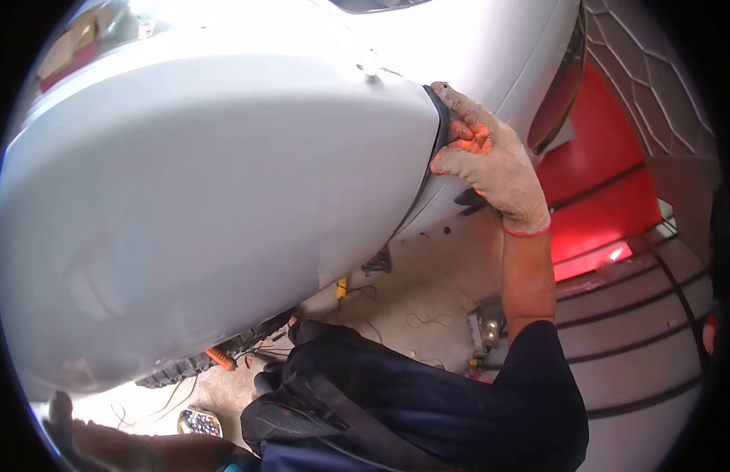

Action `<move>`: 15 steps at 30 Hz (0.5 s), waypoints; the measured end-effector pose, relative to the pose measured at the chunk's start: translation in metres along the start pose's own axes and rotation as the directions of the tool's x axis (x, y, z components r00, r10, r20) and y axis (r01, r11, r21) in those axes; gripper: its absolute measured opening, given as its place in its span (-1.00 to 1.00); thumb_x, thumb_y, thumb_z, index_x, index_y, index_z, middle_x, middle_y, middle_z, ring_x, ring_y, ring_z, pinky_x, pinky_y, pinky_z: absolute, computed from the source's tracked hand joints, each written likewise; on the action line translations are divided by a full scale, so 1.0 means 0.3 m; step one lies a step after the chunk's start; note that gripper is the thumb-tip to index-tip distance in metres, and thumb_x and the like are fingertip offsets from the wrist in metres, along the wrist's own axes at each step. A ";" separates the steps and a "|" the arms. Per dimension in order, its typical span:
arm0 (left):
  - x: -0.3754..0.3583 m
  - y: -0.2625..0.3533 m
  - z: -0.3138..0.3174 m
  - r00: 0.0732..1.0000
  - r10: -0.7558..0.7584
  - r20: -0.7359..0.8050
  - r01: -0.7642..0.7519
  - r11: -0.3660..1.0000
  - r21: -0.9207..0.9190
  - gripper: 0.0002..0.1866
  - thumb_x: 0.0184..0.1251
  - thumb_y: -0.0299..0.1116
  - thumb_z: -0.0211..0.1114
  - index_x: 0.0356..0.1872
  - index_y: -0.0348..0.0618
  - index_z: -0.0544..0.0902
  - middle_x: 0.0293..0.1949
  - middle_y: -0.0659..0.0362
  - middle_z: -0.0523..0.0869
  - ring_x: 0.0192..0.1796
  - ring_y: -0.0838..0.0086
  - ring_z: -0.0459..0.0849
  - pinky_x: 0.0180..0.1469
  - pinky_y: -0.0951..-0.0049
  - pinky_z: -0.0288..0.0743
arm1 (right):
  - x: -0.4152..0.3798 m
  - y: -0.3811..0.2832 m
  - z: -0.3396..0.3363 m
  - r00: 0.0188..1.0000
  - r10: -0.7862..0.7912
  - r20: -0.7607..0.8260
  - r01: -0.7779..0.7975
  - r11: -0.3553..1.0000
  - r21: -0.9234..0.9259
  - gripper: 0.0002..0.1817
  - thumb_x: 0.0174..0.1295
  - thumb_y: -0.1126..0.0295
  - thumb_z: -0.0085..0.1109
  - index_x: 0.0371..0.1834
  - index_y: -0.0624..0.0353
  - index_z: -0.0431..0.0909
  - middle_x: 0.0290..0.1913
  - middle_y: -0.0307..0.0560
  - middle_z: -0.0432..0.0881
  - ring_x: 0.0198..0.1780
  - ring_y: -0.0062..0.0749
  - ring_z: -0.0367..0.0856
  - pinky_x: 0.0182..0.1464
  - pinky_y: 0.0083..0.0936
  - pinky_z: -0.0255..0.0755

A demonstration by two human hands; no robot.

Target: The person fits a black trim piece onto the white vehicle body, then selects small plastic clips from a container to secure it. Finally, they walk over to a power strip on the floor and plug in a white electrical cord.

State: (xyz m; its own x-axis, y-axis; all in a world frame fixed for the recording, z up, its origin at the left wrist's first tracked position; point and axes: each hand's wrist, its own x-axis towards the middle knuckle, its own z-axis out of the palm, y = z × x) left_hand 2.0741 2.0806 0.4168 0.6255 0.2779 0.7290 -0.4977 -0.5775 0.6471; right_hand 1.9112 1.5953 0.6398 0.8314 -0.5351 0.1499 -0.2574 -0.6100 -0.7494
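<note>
A large, light grey car body panel (199, 181) curves across the left and middle of the view. Along its right end runs a black edge strip (439, 126). My right hand (498, 161), in a dusty work glove with orange on the palm side, grips that end, its index finger on top and thumb below. At the lower left, my left hand (62, 425) is at the panel's other end, dark and partly cut off by the lens edge. Its fingers seem closed against the panel's edge, though some are hidden.
Beneath the panel shows a black tyre (176, 370) and an orange-handled tool (221, 359). A tray of small colourful pieces (199, 422) sits on the floor, with cables and a yellow tool (341, 288) nearby. Metal parts (487, 326) lie under my right arm. A red panel (601, 189) stands at right.
</note>
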 end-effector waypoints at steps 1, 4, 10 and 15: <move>0.025 -0.020 0.001 0.997 0.025 -0.077 -0.035 0.991 -0.129 -0.51 0.74 -0.14 -0.07 0.12 -0.41 0.67 -0.05 -0.02 0.82 0.05 0.17 0.80 0.26 0.15 0.61 | -0.007 0.001 0.004 1.000 0.013 -0.014 -0.013 1.000 0.015 -0.18 0.12 0.65 0.35 0.56 0.13 0.43 -0.07 -0.20 0.70 -0.18 -0.65 0.63 -0.24 -0.72 0.49; 0.073 -0.077 -0.002 0.941 0.017 -0.339 -0.180 0.871 -0.458 -0.50 0.74 -0.10 -0.02 0.29 -0.40 0.52 -0.12 -0.03 0.77 -0.10 0.23 0.81 -0.04 0.23 0.74 | -0.021 -0.032 0.005 0.997 0.047 -0.059 -0.050 0.997 -0.052 -0.18 0.10 0.65 0.36 0.55 0.12 0.45 0.00 -0.17 0.71 -0.15 -0.65 0.64 -0.25 -0.71 0.49; 0.118 -0.057 0.065 0.885 0.067 -0.460 -0.223 0.929 -0.294 -0.48 0.73 -0.09 0.02 0.35 -0.40 0.47 -0.17 -0.03 0.75 -0.17 0.27 0.80 -0.16 0.26 0.79 | -0.023 -0.044 0.016 0.995 0.055 -0.086 -0.056 0.998 -0.014 -0.17 0.08 0.67 0.35 0.54 0.14 0.45 0.10 -0.12 0.69 -0.10 -0.62 0.63 -0.13 -0.68 0.53; 0.143 -0.013 0.068 0.865 0.119 -0.488 -0.227 0.960 -0.167 -0.47 0.72 -0.09 0.03 0.35 -0.40 0.46 -0.19 -0.02 0.74 -0.20 0.28 0.79 -0.18 0.26 0.79 | -0.029 -0.042 0.016 0.999 0.020 -0.028 -0.019 0.998 0.058 -0.18 0.07 0.67 0.34 0.53 0.19 0.45 0.07 -0.15 0.69 -0.09 -0.59 0.63 -0.01 -0.65 0.53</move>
State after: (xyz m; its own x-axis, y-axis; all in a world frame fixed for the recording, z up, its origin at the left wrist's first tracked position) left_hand 2.1153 2.0791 0.4411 0.1881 0.5459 0.8164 -0.7198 -0.4890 0.4928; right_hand 1.9096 1.6107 0.6447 0.8120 -0.5634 0.1527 -0.2441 -0.5653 -0.7879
